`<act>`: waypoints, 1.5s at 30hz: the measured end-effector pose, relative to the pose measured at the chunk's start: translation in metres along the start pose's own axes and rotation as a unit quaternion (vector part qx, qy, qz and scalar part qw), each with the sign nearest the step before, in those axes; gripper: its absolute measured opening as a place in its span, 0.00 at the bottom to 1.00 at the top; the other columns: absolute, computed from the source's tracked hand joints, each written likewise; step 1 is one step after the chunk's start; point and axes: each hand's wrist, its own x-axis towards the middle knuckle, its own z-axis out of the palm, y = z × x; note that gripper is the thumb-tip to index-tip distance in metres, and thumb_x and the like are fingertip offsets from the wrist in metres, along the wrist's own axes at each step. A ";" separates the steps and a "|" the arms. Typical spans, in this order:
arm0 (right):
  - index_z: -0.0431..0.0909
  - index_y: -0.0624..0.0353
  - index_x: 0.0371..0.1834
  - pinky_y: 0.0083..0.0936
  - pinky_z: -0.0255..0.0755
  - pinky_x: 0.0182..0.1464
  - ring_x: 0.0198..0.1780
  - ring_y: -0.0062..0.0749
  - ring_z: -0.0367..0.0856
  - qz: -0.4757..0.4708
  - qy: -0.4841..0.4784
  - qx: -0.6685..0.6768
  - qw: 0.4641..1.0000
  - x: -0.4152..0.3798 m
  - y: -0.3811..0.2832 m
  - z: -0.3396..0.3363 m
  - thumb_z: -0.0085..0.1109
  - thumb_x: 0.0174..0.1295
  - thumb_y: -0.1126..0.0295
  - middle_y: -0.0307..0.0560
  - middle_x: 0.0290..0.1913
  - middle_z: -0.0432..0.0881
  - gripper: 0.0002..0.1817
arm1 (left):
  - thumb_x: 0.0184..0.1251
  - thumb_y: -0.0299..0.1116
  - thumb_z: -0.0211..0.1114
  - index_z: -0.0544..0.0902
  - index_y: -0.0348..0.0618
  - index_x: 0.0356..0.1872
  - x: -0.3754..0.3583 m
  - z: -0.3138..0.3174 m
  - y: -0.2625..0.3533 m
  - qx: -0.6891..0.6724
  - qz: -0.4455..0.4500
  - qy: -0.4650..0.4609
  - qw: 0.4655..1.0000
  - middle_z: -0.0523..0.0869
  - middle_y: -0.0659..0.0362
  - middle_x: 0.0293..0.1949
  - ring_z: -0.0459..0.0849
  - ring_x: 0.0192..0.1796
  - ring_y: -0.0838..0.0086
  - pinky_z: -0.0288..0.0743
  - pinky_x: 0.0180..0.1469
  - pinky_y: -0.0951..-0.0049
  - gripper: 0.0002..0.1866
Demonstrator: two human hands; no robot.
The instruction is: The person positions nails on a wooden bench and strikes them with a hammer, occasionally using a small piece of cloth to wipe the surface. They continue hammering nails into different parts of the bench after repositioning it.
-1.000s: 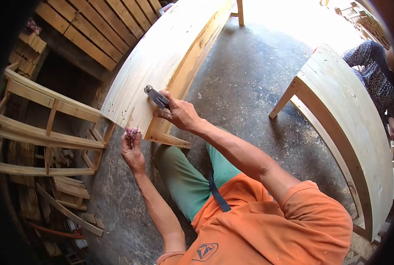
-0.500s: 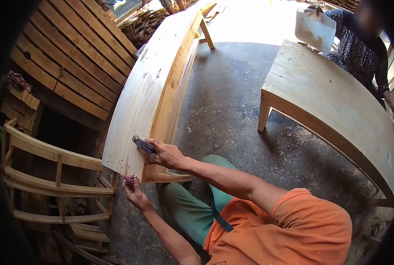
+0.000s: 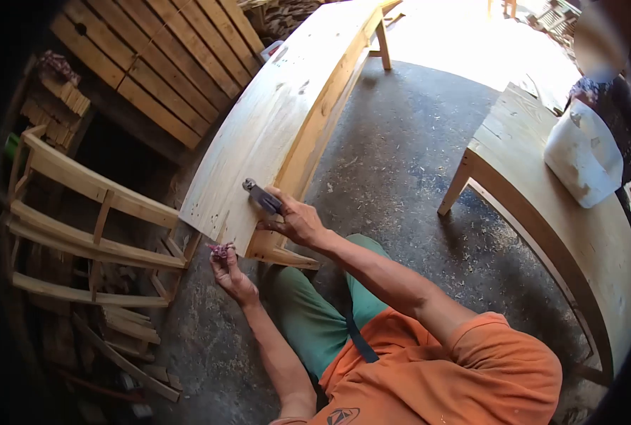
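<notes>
My right hand (image 3: 300,222) is closed around a dark hand tool with a rounded metal end (image 3: 264,198); its exact kind I cannot tell. The tool lies over the near end of a long pale wooden table (image 3: 259,120), close to its edge. Just off the table's near corner, my left hand (image 3: 234,282) pinches a crumpled pinkish-purple cloth (image 3: 222,251) between thumb and fingers. Knots and dark marks show on the tabletop's boards. Below it runs a wooden side rail (image 3: 314,134).
On the right stands another curved wooden table (image 3: 535,170), where a person (image 3: 616,106) holds a whitish sheet-like container (image 3: 586,156). Wooden frames (image 3: 103,212) stand at left, beside slatted boards (image 3: 152,64). Shavings dot the concrete floor (image 3: 379,177).
The view has shifted, so the tables sit differently. My left hand with the cloth has drawn slightly away from the table's end. The other person's whitish container has come down over their table.
</notes>
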 end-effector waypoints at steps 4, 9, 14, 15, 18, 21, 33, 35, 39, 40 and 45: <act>0.69 0.50 0.68 0.41 0.77 0.45 0.44 0.50 0.86 0.081 -0.047 -0.043 0.995 0.006 -0.022 0.001 0.74 0.55 0.46 0.53 0.44 0.85 0.41 | 0.75 0.28 0.62 0.80 0.37 0.49 -0.008 0.015 -0.001 0.001 0.041 0.048 0.998 0.85 0.62 0.45 0.81 0.48 0.80 0.73 0.55 0.76 0.08; 0.73 0.53 0.65 0.32 0.70 0.38 0.32 0.30 0.71 -0.007 -0.009 -0.010 1.000 0.008 -0.007 0.014 0.75 0.56 0.52 0.46 0.29 0.74 0.35 | 0.71 0.35 0.68 0.83 0.38 0.47 -0.001 0.000 0.008 0.105 0.019 0.008 0.994 0.89 0.57 0.37 0.87 0.42 0.74 0.78 0.47 0.70 0.12; 0.69 0.47 0.71 0.30 0.70 0.39 0.32 0.28 0.69 0.023 -0.046 0.001 0.999 0.005 -0.025 0.011 0.71 0.61 0.56 0.44 0.36 0.77 0.35 | 0.69 0.33 0.71 0.84 0.40 0.47 0.008 -0.008 0.018 0.078 -0.010 -0.024 0.997 0.88 0.64 0.36 0.83 0.41 0.84 0.77 0.47 0.76 0.11; 0.69 0.46 0.71 0.29 0.70 0.39 0.32 0.28 0.68 -0.037 -0.013 0.008 0.999 0.008 -0.021 0.016 0.71 0.61 0.57 0.44 0.38 0.78 0.35 | 0.68 0.33 0.71 0.84 0.40 0.47 0.009 -0.009 0.016 0.069 -0.001 -0.032 0.997 0.89 0.65 0.36 0.83 0.41 0.84 0.77 0.47 0.76 0.11; 0.69 0.47 0.72 0.28 0.70 0.41 0.33 0.28 0.68 -0.043 0.006 0.004 0.999 0.005 -0.018 0.016 0.71 0.61 0.57 0.43 0.41 0.79 0.35 | 0.68 0.33 0.72 0.84 0.40 0.47 0.013 -0.012 0.015 0.039 0.001 -0.050 0.998 0.89 0.65 0.36 0.83 0.41 0.84 0.77 0.47 0.76 0.11; 0.70 0.50 0.70 0.28 0.70 0.41 0.33 0.28 0.68 -0.046 0.002 0.023 0.999 0.004 -0.024 0.014 0.72 0.61 0.57 0.44 0.37 0.78 0.34 | 0.67 0.33 0.72 0.85 0.41 0.46 0.013 -0.011 0.015 0.028 -0.008 -0.049 0.998 0.88 0.65 0.35 0.82 0.40 0.84 0.77 0.47 0.76 0.11; 0.64 0.59 0.63 0.20 0.66 0.24 0.22 0.18 0.70 0.002 0.026 0.015 1.000 0.005 0.000 0.025 0.62 0.69 0.54 0.41 0.33 0.76 0.29 | 0.73 0.28 0.63 0.79 0.43 0.45 0.040 -0.025 -0.025 -0.276 -0.006 0.053 0.960 0.84 0.64 0.40 0.83 0.44 0.81 0.75 0.54 0.75 0.05; 0.66 0.55 0.48 0.19 0.63 0.21 0.20 0.16 0.68 0.057 0.029 0.014 0.998 0.006 -0.013 0.023 0.54 0.75 0.54 0.38 0.30 0.76 0.16 | 0.76 0.31 0.60 0.78 0.44 0.44 0.063 -0.040 -0.048 -0.258 -0.009 0.132 0.957 0.84 0.65 0.41 0.82 0.46 0.80 0.76 0.51 0.75 0.04; 0.68 0.58 0.55 0.16 0.63 0.19 0.18 0.15 0.69 0.090 0.073 0.020 0.993 0.014 -0.029 0.027 0.54 0.75 0.54 0.35 0.26 0.72 0.19 | 0.76 0.35 0.59 0.77 0.43 0.43 0.112 -0.069 -0.093 -0.191 -0.066 0.239 0.950 0.83 0.62 0.40 0.82 0.45 0.78 0.75 0.51 0.73 0.07; 0.67 0.58 0.58 0.16 0.62 0.18 0.18 0.15 0.69 0.107 0.084 0.005 0.991 0.017 -0.030 0.027 0.52 0.76 0.55 0.33 0.24 0.70 0.19 | 0.76 0.35 0.59 0.77 0.43 0.43 0.125 -0.074 -0.104 -0.199 -0.072 0.236 0.948 0.83 0.62 0.40 0.82 0.45 0.78 0.75 0.51 0.73 0.07; 0.59 0.62 0.76 0.36 0.58 0.74 0.71 0.37 0.65 0.124 0.165 -0.125 0.970 0.012 -0.005 0.022 0.43 0.78 0.61 0.51 0.72 0.65 0.27 | 0.77 0.34 0.57 0.72 0.39 0.43 0.181 -0.077 -0.147 -0.211 -0.102 0.282 0.930 0.84 0.55 0.45 0.80 0.49 0.75 0.71 0.56 0.72 0.08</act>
